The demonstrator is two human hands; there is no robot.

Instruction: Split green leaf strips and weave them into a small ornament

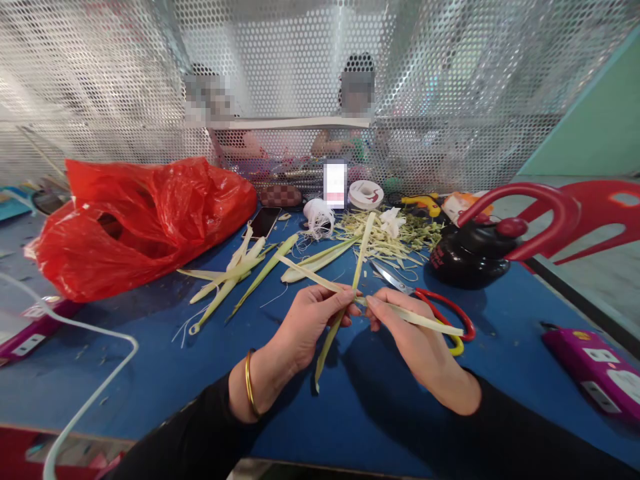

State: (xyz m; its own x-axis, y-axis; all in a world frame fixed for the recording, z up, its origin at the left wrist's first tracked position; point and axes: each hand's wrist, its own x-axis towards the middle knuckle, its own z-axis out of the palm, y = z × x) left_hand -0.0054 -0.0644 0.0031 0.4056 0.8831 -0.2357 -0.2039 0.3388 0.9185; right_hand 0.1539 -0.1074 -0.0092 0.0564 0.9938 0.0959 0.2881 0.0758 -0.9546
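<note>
Pale green leaf strips [365, 257] cross one another between my two hands, above the blue table [200, 387]. My left hand [315, 317] pinches them at the crossing, thumb on top. Close on its right, my right hand [407, 333] is closed on the strip that runs out to the right. One strip end hangs down below my left fingers. Several pale leaf pieces [233, 273] lie beyond my left hand. Scissors [443, 303] with red and yellow handles lie open partly behind my right hand.
A red plastic bag [145, 227] fills the back left. A black kettle [470, 257] with a red handle stands at the right. Leaf scraps [390, 237], white string [319, 217], a ribbon spool [366, 195] and a phone [265, 222] lie behind. Purple power strips [595, 367] flank both sides.
</note>
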